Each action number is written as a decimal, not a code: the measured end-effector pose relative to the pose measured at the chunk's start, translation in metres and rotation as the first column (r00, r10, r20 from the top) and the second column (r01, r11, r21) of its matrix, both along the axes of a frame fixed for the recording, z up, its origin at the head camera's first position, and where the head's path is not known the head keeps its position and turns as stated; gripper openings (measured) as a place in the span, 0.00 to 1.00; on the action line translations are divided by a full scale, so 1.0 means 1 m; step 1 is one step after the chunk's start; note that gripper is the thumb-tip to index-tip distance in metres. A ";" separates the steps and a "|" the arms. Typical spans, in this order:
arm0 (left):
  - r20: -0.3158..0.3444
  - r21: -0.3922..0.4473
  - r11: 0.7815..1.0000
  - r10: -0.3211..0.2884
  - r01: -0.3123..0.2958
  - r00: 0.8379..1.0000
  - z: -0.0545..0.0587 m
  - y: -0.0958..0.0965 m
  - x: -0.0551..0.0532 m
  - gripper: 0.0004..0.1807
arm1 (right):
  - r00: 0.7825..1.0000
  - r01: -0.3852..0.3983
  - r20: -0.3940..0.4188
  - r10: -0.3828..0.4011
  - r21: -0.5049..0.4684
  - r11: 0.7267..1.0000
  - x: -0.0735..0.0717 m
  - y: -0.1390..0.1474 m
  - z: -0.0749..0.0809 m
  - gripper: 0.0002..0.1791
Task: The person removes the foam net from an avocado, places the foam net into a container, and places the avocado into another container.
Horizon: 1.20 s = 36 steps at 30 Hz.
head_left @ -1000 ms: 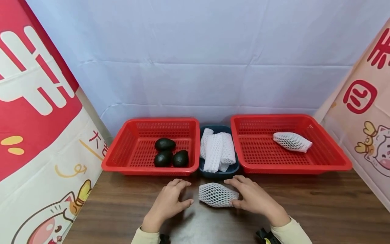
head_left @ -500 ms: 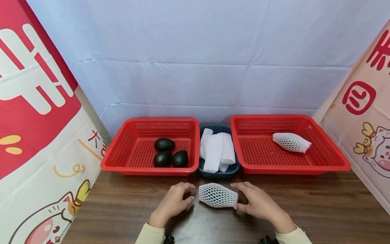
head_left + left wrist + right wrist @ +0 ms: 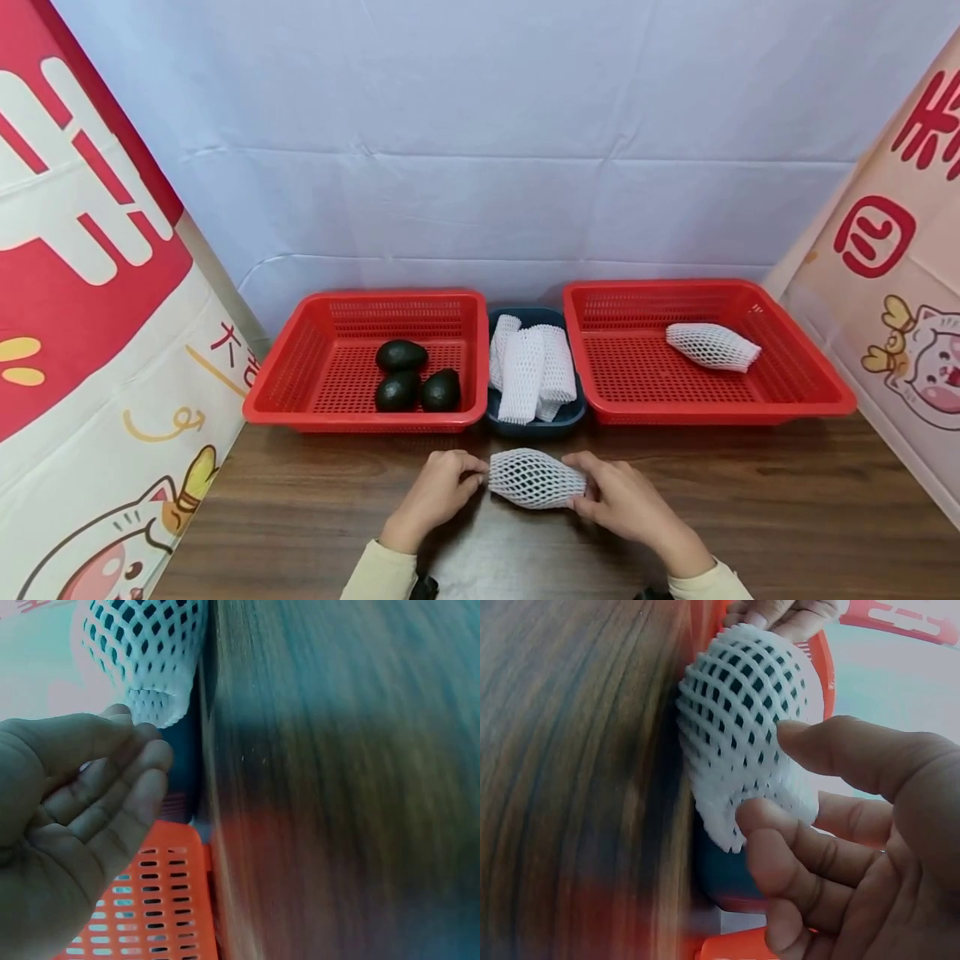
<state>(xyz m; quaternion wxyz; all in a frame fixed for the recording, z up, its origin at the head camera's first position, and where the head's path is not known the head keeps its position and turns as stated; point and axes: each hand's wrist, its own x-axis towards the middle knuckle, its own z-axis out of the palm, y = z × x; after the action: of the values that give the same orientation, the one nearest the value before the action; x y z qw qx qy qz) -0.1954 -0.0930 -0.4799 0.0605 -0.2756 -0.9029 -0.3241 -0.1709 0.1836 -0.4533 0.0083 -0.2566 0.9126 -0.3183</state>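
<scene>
An avocado in a white foam net (image 3: 534,479) lies on the table, dark green showing through the mesh. My left hand (image 3: 442,492) is at the net's left end, its thumb and fingertips pinching the edge; the left wrist view has these fingers (image 3: 142,750) right at the net's open rim. At the other end, my right hand (image 3: 626,504) holds the net between thumb and curled fingers. In the right wrist view its thumb (image 3: 799,742) lies against the mesh and the fingertips reach the gathered end.
A red basket (image 3: 281,400) at the left holds several bare avocados (image 3: 401,356). Between the baskets, a dark blue bin (image 3: 540,429) contains several foam nets (image 3: 522,375). The right red basket (image 3: 720,410) holds another netted avocado (image 3: 712,346). Printed cloths (image 3: 97,467) hang at both sides.
My left hand has moved right, from beside the netted avocado to its left end. My right hand drew back slightly, then closed in on the right end. The netted avocado has stayed in place.
</scene>
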 end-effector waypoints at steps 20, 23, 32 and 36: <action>0.058 0.221 0.974 -0.055 0.041 0.997 0.000 0.016 0.000 0.12 | 1.000 0.021 -0.022 -0.022 -0.045 0.999 -0.007 -0.005 -0.009 0.18; 0.061 0.199 0.979 -0.066 0.053 0.996 -0.001 0.019 -0.001 0.14 | 0.999 0.026 -0.025 -0.027 -0.038 0.999 -0.008 -0.005 -0.010 0.18; 0.053 0.087 0.994 -0.065 0.061 0.996 0.004 0.027 -0.004 0.22 | 0.998 0.015 -0.069 -0.015 0.001 1.000 -0.008 -0.003 -0.009 0.17; 0.074 0.062 0.995 -0.086 0.082 0.994 0.005 0.029 -0.005 0.25 | 0.998 0.020 -0.058 -0.019 0.017 1.000 -0.008 -0.002 -0.009 0.17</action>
<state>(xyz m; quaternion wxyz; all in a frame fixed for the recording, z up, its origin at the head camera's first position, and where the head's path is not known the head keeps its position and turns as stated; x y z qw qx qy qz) -0.2003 -0.0639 -0.4752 0.0203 -0.2989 -0.8822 -0.3633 -0.1785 0.1811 -0.4620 -0.0191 -0.2569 0.9175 -0.3030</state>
